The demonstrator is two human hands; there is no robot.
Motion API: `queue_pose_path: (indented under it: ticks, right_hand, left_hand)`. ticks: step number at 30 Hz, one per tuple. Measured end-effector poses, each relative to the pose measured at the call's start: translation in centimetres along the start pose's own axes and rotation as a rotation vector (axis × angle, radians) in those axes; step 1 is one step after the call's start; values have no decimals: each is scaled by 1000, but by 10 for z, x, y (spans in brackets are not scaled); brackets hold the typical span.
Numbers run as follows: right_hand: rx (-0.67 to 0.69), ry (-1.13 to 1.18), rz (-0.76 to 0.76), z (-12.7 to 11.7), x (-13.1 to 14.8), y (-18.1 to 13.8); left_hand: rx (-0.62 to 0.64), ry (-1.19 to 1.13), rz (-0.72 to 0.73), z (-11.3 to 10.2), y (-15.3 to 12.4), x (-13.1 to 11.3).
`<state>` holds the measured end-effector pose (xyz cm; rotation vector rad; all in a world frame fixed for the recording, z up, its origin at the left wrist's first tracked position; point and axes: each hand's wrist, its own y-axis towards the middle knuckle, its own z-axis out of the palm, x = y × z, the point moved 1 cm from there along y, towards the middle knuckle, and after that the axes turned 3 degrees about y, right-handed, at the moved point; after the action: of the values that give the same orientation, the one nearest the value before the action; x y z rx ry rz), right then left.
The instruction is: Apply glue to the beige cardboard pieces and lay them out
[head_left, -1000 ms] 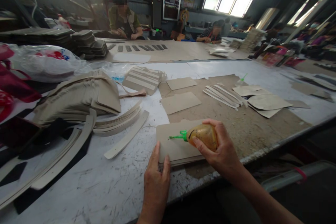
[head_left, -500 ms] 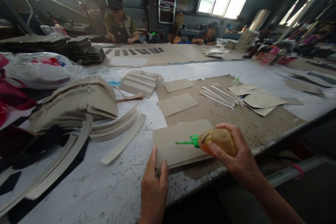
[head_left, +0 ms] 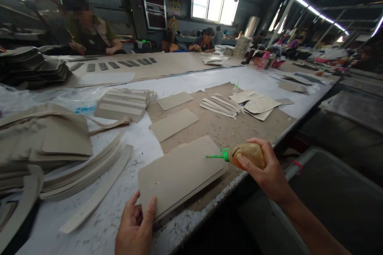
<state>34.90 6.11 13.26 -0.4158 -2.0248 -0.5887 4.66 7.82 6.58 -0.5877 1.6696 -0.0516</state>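
My right hand (head_left: 269, 173) is wrapped round a squeeze glue bottle (head_left: 249, 154) with amber contents. Its green nozzle (head_left: 216, 156) points left, over the right part of a beige rectangular panel (head_left: 179, 173). Whether the tip touches the panel I cannot tell. A second sheet shows under that panel's front edge. My left hand (head_left: 136, 223) grips the near left corner, thumb on top and fingers at the left edge. Close by on the left lies a long curved strip (head_left: 98, 193), beside a fanned stack of similar strips (head_left: 86, 171).
Two smaller panels (head_left: 175, 124) lie beyond, on a brown sheet (head_left: 191, 143). Loose strips (head_left: 221, 105) and pale cut pieces (head_left: 261, 107) are farther right. A big stack of panels (head_left: 66, 131) stands at left. Co-workers sit across the table. The table edge (head_left: 203, 211) runs close in front.
My view has turned right. The panel's left end, with my left hand on it, has swung nearer to me. The glue nozzle now lies over the panel's right part instead of its middle.
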Motion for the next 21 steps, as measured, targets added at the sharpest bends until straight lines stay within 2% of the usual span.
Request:
queue_pose_path:
  ticks: [6,13,21]
  right_hand:
    - [71,-11,-9,5,3,2]
    - [6,-98,-98,2,0,9]
    - [70,-105,-139,13,8,10]
  left_hand:
    - [-22,-3,-15,2,-1,2]
    - [19,53,-16,-4,6,3]
    - [42,58,-46,-6,11,5]
